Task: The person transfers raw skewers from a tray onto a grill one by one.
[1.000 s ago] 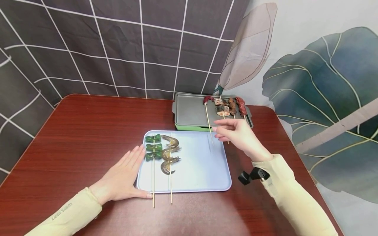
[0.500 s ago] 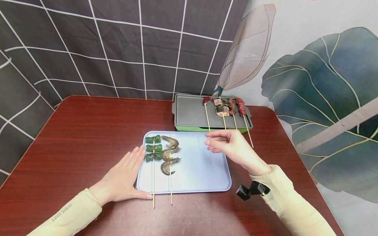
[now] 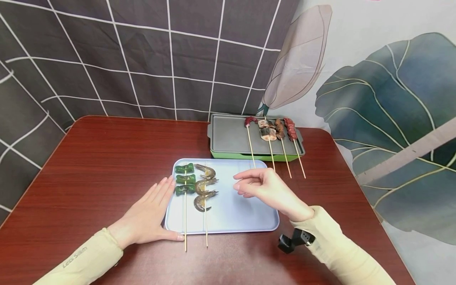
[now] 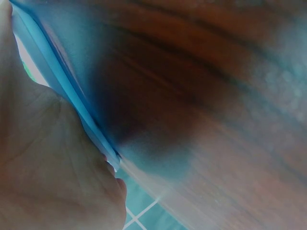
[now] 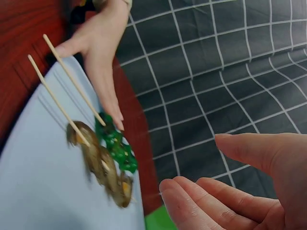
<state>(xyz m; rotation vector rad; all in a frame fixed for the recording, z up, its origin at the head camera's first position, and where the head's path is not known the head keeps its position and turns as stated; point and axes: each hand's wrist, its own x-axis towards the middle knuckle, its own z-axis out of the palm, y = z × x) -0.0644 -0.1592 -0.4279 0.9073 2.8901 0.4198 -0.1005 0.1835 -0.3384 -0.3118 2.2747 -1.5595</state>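
My left hand (image 3: 146, 213) lies with straight fingers along the left rim of a pale blue tray (image 3: 238, 217), its thumb at the front corner by a bamboo stick. On the tray's left side rest a green pepper skewer (image 3: 185, 179) and, beside it, a shrimp skewer (image 3: 206, 186); their sticks stick out over the front rim. Above the tray's right half hovers my right hand (image 3: 265, 188), fingers loosely bent. In the right wrist view a gap shows between its thumb and fingertips (image 5: 175, 191), holding nothing. The left wrist view shows mostly palm and tray rim (image 4: 72, 91).
Behind the tray stands a green grill with a grey plate (image 3: 229, 132). On its right side lie a dark red curled skewer (image 3: 250, 120), a fish skewer (image 3: 268, 132), a brown meat skewer (image 3: 280, 128) and a red meat skewer (image 3: 290, 128). Their sticks overhang the front.
My right hand has come away from the skewers on the grill, moving left and toward me over the tray. The left hand and all the skewers stay where they were.
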